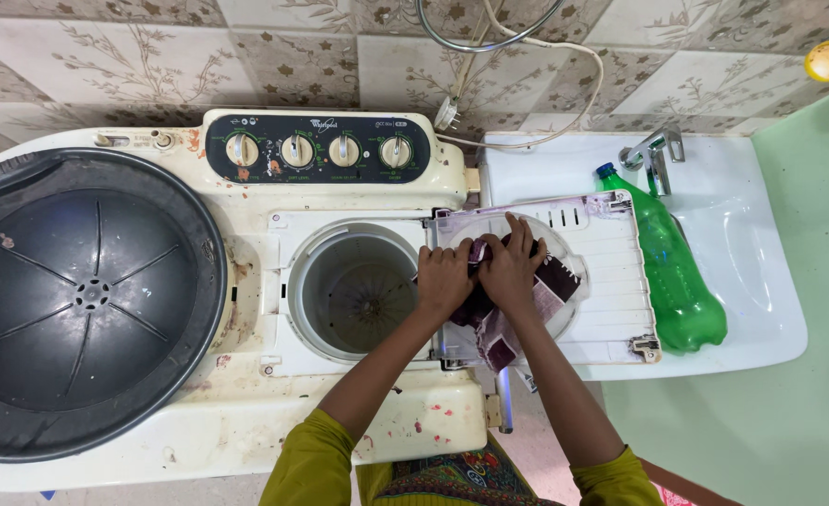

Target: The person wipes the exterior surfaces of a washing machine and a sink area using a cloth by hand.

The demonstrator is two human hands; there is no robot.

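Fingers of left hand [444,276] and right hand [511,267] curled and pressed down on a maroon-and-white cloth [518,314], both gripping it; the cloth lies on the opened white lid [611,281], which is folded out to the right of the empty spinner tub [354,290]. Green plastic bottle [672,262] lies in the white sink [752,272] just past the lid's right edge, below the tap [656,155]. Large dark wash drum [82,295] sits well apart to the left, dial panel [316,148] behind; open room remains over the spinner tub.

Cloth [518,305] on lid [611,281]; bottle [674,267] right.
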